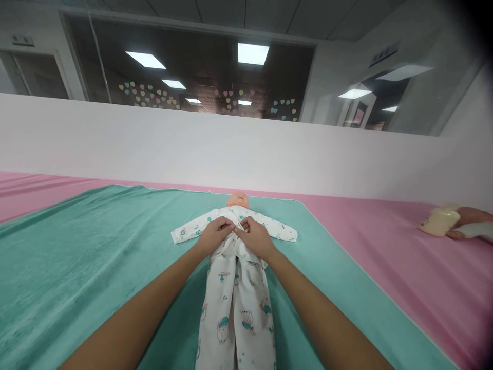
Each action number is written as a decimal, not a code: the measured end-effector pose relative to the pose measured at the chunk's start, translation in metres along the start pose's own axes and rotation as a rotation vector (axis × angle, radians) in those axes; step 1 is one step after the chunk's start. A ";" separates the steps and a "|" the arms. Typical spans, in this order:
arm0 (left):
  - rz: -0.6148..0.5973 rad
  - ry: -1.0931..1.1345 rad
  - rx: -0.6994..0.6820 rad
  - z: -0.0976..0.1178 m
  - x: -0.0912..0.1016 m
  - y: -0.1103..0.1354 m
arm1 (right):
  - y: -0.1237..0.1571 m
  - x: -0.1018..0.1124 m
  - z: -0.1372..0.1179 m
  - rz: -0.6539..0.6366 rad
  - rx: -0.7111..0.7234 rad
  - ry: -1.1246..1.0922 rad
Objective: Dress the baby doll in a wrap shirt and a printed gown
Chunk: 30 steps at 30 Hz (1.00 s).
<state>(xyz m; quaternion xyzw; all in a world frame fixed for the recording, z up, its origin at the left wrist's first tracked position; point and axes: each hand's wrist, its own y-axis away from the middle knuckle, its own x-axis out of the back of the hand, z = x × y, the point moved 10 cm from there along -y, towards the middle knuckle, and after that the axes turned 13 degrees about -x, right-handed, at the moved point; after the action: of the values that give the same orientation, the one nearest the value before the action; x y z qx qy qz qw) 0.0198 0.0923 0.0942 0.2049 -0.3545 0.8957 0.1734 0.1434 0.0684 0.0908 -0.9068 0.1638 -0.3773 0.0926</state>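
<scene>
A baby doll [238, 199] lies on its back with its head away from me. It wears a white printed top [188, 229], sleeves spread to both sides, and matching white trousers [246, 313] that stretch toward me. At the middle of the chest, my left hand [216, 235] pinches the front of the top. My right hand [257, 238] is beside it, fingers closed on the same front near a thin white strip of cloth. The fingertips of both hands almost touch. Exactly which edge or tie they pinch is too small to make out.
A green blanket [96, 257] is under the doll, on a pink sheet [370, 246]. Over at the far right a pale yellow bottle [440, 220] is next to a partly visible skin-toned, white-clothed shape [475, 223]. A white wall [154, 144] with windows closes the back.
</scene>
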 end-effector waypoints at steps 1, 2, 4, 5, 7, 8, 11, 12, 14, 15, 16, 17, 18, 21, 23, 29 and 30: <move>-0.013 -0.013 -0.012 0.003 -0.001 0.000 | -0.002 0.000 0.003 -0.045 -0.004 -0.063; -0.028 -0.026 -0.028 0.005 -0.002 0.000 | -0.003 0.000 0.006 -0.088 -0.012 -0.121; -0.054 -0.055 -0.058 0.009 -0.004 0.000 | -0.005 0.000 0.011 -0.160 -0.038 -0.222; -0.061 -0.068 -0.066 0.009 -0.004 0.000 | -0.005 0.000 0.013 -0.190 -0.054 -0.262; -0.073 -0.097 -0.062 0.008 -0.005 0.001 | -0.004 -0.002 0.015 -0.265 -0.087 -0.328; -0.082 -0.114 -0.052 0.007 -0.006 0.001 | -0.003 -0.004 0.015 -0.311 -0.102 -0.354; -0.105 -0.163 -0.041 0.008 -0.008 0.001 | 0.002 -0.011 0.013 -0.433 -0.143 -0.427; -0.106 -0.177 -0.039 0.009 -0.008 0.001 | 0.004 -0.013 0.013 -0.454 -0.155 -0.451; -0.099 -0.194 -0.026 0.013 -0.007 0.001 | 0.006 -0.014 0.013 -0.471 -0.173 -0.496; -0.096 -0.189 -0.015 0.014 -0.006 0.001 | 0.007 -0.014 0.013 -0.472 -0.178 -0.514; -0.095 -0.172 0.001 0.016 -0.006 0.001 | 0.008 -0.015 0.013 -0.474 -0.184 -0.530; -0.095 -0.137 0.024 0.017 -0.006 0.002 | 0.008 -0.015 0.013 -0.476 -0.186 -0.548; -0.097 -0.087 0.053 0.017 -0.006 0.003 | 0.009 -0.015 0.013 -0.479 -0.187 -0.568; -0.110 0.113 0.146 0.015 -0.008 0.006 | 0.010 -0.016 0.011 -0.489 -0.176 -0.606; -0.125 0.233 0.167 0.015 -0.011 0.007 | 0.010 -0.016 0.010 -0.479 -0.166 -0.606; -0.146 0.354 0.178 0.011 -0.013 0.007 | 0.009 -0.016 0.010 -0.460 -0.143 -0.572; -0.146 0.367 0.182 0.010 -0.013 0.007 | 0.009 -0.016 0.010 -0.457 -0.142 -0.562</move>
<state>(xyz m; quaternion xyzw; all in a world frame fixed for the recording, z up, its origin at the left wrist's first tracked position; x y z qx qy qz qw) 0.0304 0.0784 0.0908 0.0784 -0.2189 0.9314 0.2800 0.1379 0.0663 0.0700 -0.9923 -0.0488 -0.1123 -0.0159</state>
